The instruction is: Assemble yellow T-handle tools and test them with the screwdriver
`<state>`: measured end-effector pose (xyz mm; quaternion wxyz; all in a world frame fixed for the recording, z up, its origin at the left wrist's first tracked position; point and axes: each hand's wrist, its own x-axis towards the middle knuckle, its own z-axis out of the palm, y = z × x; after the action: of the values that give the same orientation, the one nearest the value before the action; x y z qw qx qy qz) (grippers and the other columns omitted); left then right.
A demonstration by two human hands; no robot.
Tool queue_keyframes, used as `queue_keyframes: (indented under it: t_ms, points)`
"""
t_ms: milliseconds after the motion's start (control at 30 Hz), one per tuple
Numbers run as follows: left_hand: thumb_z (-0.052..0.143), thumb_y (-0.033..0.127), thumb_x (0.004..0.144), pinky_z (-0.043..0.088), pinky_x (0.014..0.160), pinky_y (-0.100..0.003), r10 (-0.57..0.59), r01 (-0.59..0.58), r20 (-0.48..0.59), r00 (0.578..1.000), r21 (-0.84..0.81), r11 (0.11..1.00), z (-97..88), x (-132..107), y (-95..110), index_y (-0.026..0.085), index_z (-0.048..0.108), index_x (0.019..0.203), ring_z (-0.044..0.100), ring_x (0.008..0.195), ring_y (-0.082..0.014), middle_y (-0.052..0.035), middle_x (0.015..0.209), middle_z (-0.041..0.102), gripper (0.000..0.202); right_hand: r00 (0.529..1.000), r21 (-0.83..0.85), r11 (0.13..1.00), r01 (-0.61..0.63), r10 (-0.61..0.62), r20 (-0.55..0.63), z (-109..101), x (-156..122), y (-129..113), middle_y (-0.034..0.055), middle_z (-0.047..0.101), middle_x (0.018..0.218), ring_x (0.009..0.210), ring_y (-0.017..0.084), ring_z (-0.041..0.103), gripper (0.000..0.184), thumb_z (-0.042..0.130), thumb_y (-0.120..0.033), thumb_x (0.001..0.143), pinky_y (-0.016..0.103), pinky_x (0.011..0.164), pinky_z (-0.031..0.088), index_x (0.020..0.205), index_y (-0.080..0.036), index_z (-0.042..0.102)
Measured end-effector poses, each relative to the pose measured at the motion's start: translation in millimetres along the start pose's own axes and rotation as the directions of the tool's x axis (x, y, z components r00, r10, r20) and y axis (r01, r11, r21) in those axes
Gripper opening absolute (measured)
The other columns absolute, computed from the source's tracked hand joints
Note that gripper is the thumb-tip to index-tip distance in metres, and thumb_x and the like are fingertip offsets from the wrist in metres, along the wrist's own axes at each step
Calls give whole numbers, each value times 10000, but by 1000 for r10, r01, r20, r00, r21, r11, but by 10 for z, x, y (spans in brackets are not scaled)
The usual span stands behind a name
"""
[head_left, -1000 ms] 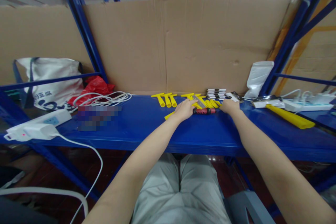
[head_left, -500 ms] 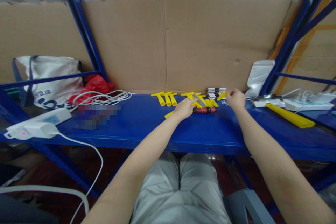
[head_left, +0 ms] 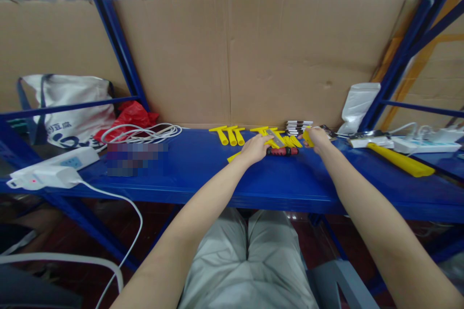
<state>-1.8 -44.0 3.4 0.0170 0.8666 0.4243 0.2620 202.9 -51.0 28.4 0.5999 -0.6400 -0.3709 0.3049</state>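
My left hand (head_left: 255, 148) lies on the blue shelf (head_left: 203, 174) in the middle of the frame. Its fingers (head_left: 266, 141) rest on the grey blade end of a red and black tool (head_left: 282, 151). The tool lies flat on the shelf, just right of that hand. I cannot tell if these fingers grip it or only touch it. My right hand (head_left: 319, 137) is a bit right of the middle, near the tool's other end. Its fingers are closed on a small yellow piece (head_left: 307, 137). A heap of yellow pieces (head_left: 286, 141) lies between my two hands, behind the tool. Three more yellow pieces (head_left: 230, 135) lie in a row left of my left hand. A stack of small black and white packs (head_left: 297, 127) sits behind the heap, close to the cardboard wall (head_left: 253, 58). A long yellow handle (head_left: 398, 160) lies far to the right
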Motion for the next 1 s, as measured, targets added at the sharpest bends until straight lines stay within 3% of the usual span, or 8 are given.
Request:
queue_keyframes:
  t_ms: [167, 300, 467, 567, 767, 1000]
  points:
    - [443, 207, 887, 419, 949, -326, 0, 0, 0, 1000, 1, 1000, -10, -7, 9, 248, 518, 1284, 538, 1112, -206, -62, 1225, 563, 407, 999, 69, 998, -7, 3, 48, 18, -19, -24, 7, 551, 492, 334, 93, 396, 199, 375, -37, 809, 213, 358, 308, 696, -190, 434]
    - [449, 207, 886, 419, 948, -324, 1, -1, -1, 1000, 3, 1000, -7, -6, 8, 254, 519, 1283, 540, 1111, -203, -59, 1207, 571, 405, 997, 96, 995, -14, 7, 81, 58, 0, -24, -1, 547, 504, 397, 83, 486, 229, 390, 33, 778, 179, 400, 404, 693, -160, 477]
    - [458, 211, 884, 414, 954, -320, 8, -8, -6, 1000, -1, 1000, -3, -3, 6, 246, 527, 1276, 535, 1121, -204, -62, 1207, 573, 400, 986, 210, 978, 17, -51, 161, 123, 20, 1, 18, 563, 556, 501, 102, 579, 210, 435, 21, 794, 202, 488, 498, 690, -150, 497]
    - [458, 209, 883, 415, 954, -317, 11, -11, -9, 1000, 0, 1000, 0, 0, 6, 252, 531, 1271, 533, 1124, -200, -57, 1206, 576, 397, 975, 200, 976, 87, -125, 185, 125, 6, 15, 32, 589, 602, 535, 101, 586, 169, 510, -41, 794, 197, 489, 496, 661, -145, 516]
    - [463, 214, 879, 427, 940, -335, 5, -5, -14, 1000, 8, 1000, 7, 5, 5, 257, 534, 1270, 549, 1100, -210, -60, 1182, 590, 399, 958, 52, 963, 264, -269, 104, 100, -1, 35, 4, 613, 666, 547, 61, 529, 54, 638, -131, 727, 150, 467, 440, 677, -134, 619]
    - [464, 215, 876, 422, 951, -335, 8, -8, -4, 1000, 12, 1000, 3, 6, 4, 241, 538, 1263, 551, 1110, -208, -61, 1205, 591, 395, 964, 61, 970, 234, -240, 118, 129, -36, 9, -30, 510, 508, 460, 48, 459, 153, 647, -141, 721, 162, 468, 413, 584, -134, 580]
